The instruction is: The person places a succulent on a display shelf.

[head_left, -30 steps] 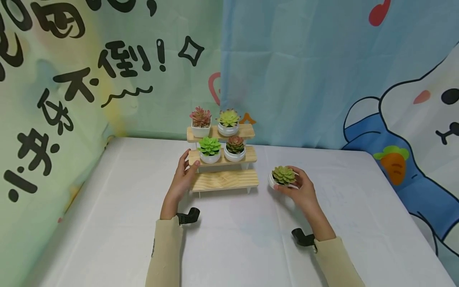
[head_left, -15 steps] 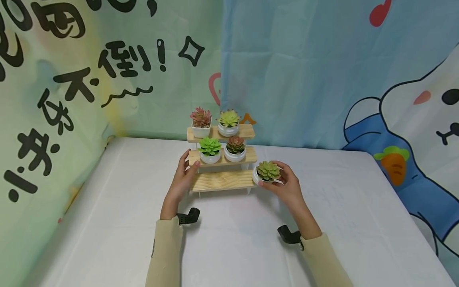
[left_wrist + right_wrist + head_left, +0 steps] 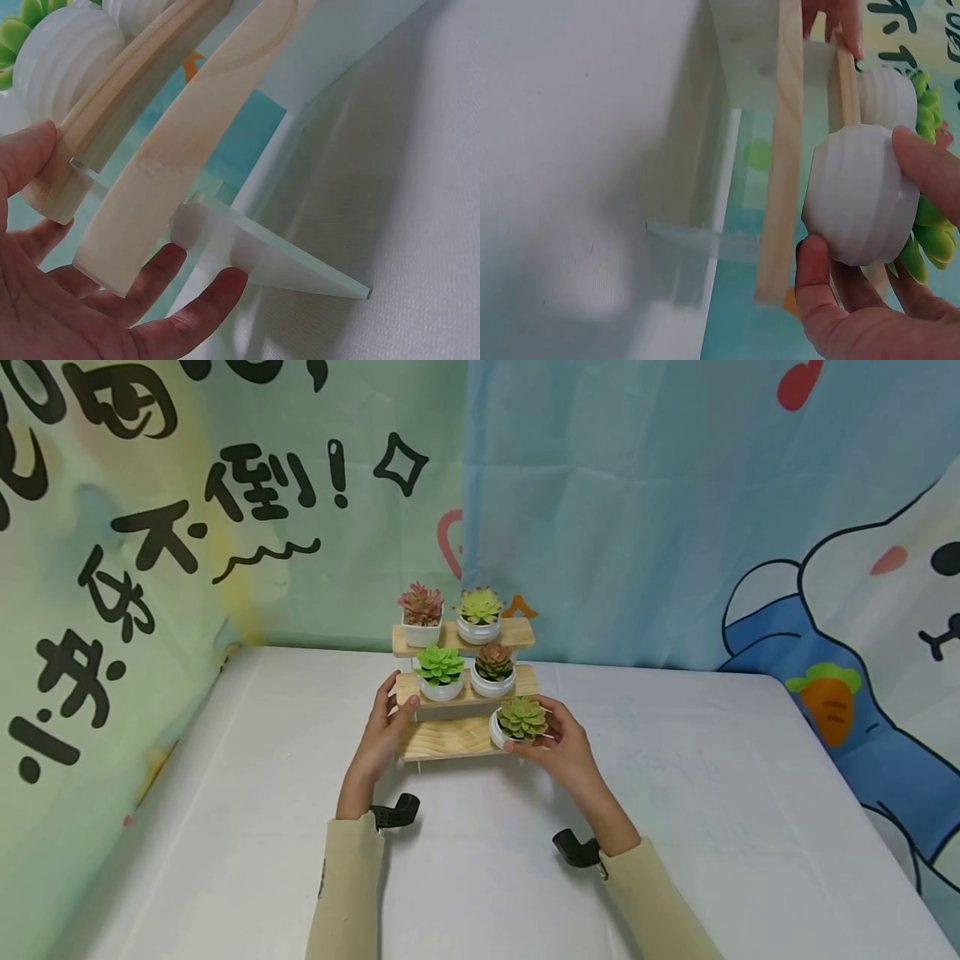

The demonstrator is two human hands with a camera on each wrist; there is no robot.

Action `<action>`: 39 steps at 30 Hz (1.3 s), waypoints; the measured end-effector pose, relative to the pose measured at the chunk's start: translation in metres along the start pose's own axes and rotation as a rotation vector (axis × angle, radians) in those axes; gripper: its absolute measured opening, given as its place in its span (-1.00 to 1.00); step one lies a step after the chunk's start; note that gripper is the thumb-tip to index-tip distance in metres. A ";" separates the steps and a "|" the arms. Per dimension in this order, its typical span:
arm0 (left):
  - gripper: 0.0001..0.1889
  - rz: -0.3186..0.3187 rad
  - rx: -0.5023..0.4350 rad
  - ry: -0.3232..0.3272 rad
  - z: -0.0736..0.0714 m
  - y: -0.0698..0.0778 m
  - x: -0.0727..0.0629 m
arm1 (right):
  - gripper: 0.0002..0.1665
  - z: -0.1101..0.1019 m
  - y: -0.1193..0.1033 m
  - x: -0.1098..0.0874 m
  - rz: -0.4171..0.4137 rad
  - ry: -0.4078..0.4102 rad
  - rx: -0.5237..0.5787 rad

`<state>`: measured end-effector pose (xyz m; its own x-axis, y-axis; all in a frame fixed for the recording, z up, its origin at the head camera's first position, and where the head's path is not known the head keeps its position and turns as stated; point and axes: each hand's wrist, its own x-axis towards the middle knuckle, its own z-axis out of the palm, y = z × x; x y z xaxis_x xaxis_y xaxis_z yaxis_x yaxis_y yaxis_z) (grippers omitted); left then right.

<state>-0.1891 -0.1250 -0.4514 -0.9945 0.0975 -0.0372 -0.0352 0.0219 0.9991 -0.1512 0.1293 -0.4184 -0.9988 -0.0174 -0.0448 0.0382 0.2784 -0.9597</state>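
A three-tier display stand (image 3: 446, 739) with wooden shelves and clear side panels stands on the table. My left hand (image 3: 382, 735) holds its left side; in the left wrist view the thumb is on the middle shelf's end and fingertips touch the clear panel (image 3: 277, 251). Between thumb and fingers, my right hand (image 3: 562, 743) grips a potted succulent (image 3: 522, 718), green in a round white pot (image 3: 862, 195). That pot is over the right end of the lowest shelf (image 3: 780, 187); whether it touches the wood I cannot tell.
On the middle shelf sit a bright green succulent (image 3: 441, 672) and a reddish-brown one (image 3: 493, 670). The top shelf bears a pink succulent (image 3: 422, 614) in a square pot and a yellow-green one (image 3: 479, 614). Behind the white-covered table (image 3: 465, 860) hang printed cloths (image 3: 637, 527).
My right hand has carried the potted succulent leftward, from the table area right of the stand to over the lowest shelf's right end. My left hand has stayed on the stand.
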 end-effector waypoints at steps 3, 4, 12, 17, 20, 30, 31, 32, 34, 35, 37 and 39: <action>-0.32 0.000 -0.001 -0.001 0.001 0.000 0.000 | -0.12 0.006 0.000 0.001 -0.011 -0.018 -0.014; -0.32 0.001 -0.002 -0.002 0.001 0.000 0.000 | -0.13 0.008 0.001 0.002 -0.018 -0.022 -0.016; -0.33 0.002 0.003 0.000 0.001 -0.001 0.001 | -0.15 0.022 0.001 0.004 -0.080 -0.054 -0.034; -0.33 -0.003 0.008 0.003 0.001 -0.004 0.001 | -0.14 0.027 0.000 0.004 -0.096 -0.070 -0.006; -0.33 -0.001 0.003 0.003 0.001 -0.004 0.000 | -0.13 0.029 0.000 0.005 -0.101 -0.080 0.018; -0.32 -0.004 0.004 0.011 -0.002 -0.001 -0.001 | -0.16 0.032 0.002 0.007 -0.083 -0.080 -0.007; -0.32 -0.004 0.003 0.010 -0.003 -0.002 0.000 | -0.16 0.032 0.003 0.006 -0.084 -0.085 -0.003; -0.32 -0.004 0.000 0.009 -0.003 -0.002 0.000 | -0.15 0.031 0.003 0.005 -0.087 -0.093 0.001; -0.31 -0.008 0.000 0.003 -0.003 -0.002 0.001 | -0.15 0.028 0.005 0.004 -0.093 -0.104 0.009; -0.31 -0.016 -0.002 0.001 -0.004 -0.002 0.002 | -0.14 0.026 0.005 0.003 -0.096 -0.110 0.017; -0.29 -0.031 -0.011 -0.003 -0.006 0.000 0.002 | -0.13 0.022 0.007 0.001 -0.103 -0.114 0.036; -0.25 -0.044 -0.005 -0.001 -0.009 0.003 0.001 | -0.13 0.017 0.006 0.001 -0.117 -0.104 0.047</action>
<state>-0.1914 -0.1333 -0.4481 -0.9919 0.0979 -0.0812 -0.0795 0.0215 0.9966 -0.1515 0.1148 -0.4294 -0.9882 -0.1471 0.0418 -0.0743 0.2234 -0.9719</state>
